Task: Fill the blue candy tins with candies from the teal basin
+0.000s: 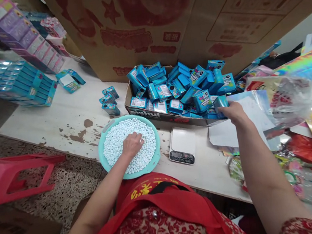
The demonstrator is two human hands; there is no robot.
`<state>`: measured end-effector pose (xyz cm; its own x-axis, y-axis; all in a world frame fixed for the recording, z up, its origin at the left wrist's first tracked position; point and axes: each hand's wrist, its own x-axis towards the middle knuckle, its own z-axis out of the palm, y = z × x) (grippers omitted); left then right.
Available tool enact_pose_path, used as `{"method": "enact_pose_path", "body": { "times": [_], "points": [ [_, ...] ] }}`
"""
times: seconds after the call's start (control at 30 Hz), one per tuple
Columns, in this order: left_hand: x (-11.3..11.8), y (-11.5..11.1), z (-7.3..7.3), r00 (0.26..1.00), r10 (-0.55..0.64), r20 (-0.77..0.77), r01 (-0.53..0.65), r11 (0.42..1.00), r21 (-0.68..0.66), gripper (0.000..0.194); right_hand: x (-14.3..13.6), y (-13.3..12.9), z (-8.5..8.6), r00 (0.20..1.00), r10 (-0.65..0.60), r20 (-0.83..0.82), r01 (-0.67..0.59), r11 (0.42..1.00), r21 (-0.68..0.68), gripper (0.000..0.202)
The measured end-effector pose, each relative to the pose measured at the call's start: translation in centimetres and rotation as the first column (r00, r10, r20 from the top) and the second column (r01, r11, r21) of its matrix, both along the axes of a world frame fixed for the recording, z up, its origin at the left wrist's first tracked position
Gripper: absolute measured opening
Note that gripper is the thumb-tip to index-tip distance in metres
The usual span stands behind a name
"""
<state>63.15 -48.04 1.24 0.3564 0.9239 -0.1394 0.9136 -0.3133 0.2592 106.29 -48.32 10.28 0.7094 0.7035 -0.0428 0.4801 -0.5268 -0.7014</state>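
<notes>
Through the head camera I see the left hand (pixel 133 145) in white pellets (pixel 114 144) filling the green basin (pixel 101 155), left of the scale (pixel 182 144); whether it grips any, I can't tell. Right of and beyond the scale, I see the right hand (pixel 232 111) gripping a blue box (pixel 220 104) at the carton's (pixel 167 118) corner.

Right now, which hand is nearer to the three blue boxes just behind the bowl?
Left. The left hand is in the bowl, just this side of the three blue boxes; the right hand is farther off, holding another box at the right end of the carton.
</notes>
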Motion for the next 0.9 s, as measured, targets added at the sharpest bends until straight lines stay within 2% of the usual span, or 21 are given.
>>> {"method": "enact_pose_path", "body": {
  "times": [0.07, 0.1, 0.17, 0.23, 0.27, 0.3, 0.37, 0.43, 0.5, 0.63, 0.73, 0.8, 0.9],
  "points": [
    [-0.1, 0.3, 0.0, 0.971, 0.152, 0.184, -0.141, 0.987, -0.074, 0.021, -0.5, -1.7, 0.7, 0.998, -0.059, -0.038, 0.061, 0.997, 0.053, 0.013],
    [-0.2, 0.5, 0.1, 0.908, 0.269, 0.32, -0.232, 0.961, -0.148, 0.017, -1.1, -2.6, 1.0, 0.994, -0.077, -0.074, 0.083, 0.993, 0.083, 0.014],
    [-0.3, 0.8, 0.5, 0.691, 0.481, 0.539, -0.359, 0.877, -0.32, 0.008, -3.2, -4.5, 1.5, 0.984, -0.065, -0.169, 0.098, 0.976, 0.195, 0.026],
    [-0.4, 1.0, 1.2, 0.493, 0.604, 0.627, -0.397, 0.797, -0.456, 0.005, -6.4, -6.2, 1.3, 0.946, 0.02, -0.323, 0.087, 0.945, 0.315, 0.043],
    [-0.4, 0.9, 1.7, 0.423, 0.645, 0.637, -0.398, 0.763, -0.509, 0.007, -8.4, -7.0, 0.9, 0.922, 0.062, -0.382, 0.078, 0.937, 0.34, 0.048],
    [-0.5, 0.9, 2.1, 0.36, 0.682, 0.637, -0.39, 0.73, -0.561, 0.01, -10.5, -7.6, 0.4, 0.853, 0.131, -0.505, 0.053, 0.941, 0.334, 0.053],
    [-0.7, 0.7, 2.9, 0.196, 0.759, 0.621, -0.342, 0.646, -0.682, 0.018, -14.6, -8.5, -0.6, 0.726, 0.261, -0.636, -0.086, 0.952, 0.293, 0.054],
    [-1.1, 0.5, 3.5, 0.06, 0.808, 0.586, -0.267, 0.579, -0.771, 0.023, -18.0, -8.9, -1.4, 0.653, 0.347, -0.673, -0.206, 0.937, 0.283, 0.054],
    [-1.6, 0.4, 3.8, -0.045, 0.839, 0.542, -0.188, 0.526, -0.829, 0.024, -20.4, -8.9, -1.8, 0.628, 0.406, -0.665, -0.276, 0.914, 0.297, 0.056],
    [-2.2, 0.3, 4.2, -0.194, 0.872, 0.45, -0.062, 0.446, -0.893, 0.027, -22.7, -8.1, -2.1, 0.558, 0.542, -0.628, -0.431, 0.836, 0.339, 0.049],
    [-2.0, 0.2, 5.3, -0.32, 0.88, 0.352, 0.062, 0.39, -0.919, 0.027, -23.9, -7.4, -2.2, 0.59, 0.609, -0.53, -0.53, 0.787, 0.315, 0.04],
    [-1.4, 0.1, 6.6, -0.411, 0.852, 0.324, 0.127, 0.406, -0.905, 0.026, -24.9, -7.0, -2.4, 0.636, 0.651, -0.415, -0.596, 0.756, 0.272, 0.04],
    [-0.2, 0.1, 8.6, -0.469, 0.779, 0.415, 0.088, 0.509, -0.856, 0.026, -26.6, -6.6, -2.7, 0.643, 0.724, -0.252, -0.683, 0.69, 0.24, 0.039]
  ]
}}
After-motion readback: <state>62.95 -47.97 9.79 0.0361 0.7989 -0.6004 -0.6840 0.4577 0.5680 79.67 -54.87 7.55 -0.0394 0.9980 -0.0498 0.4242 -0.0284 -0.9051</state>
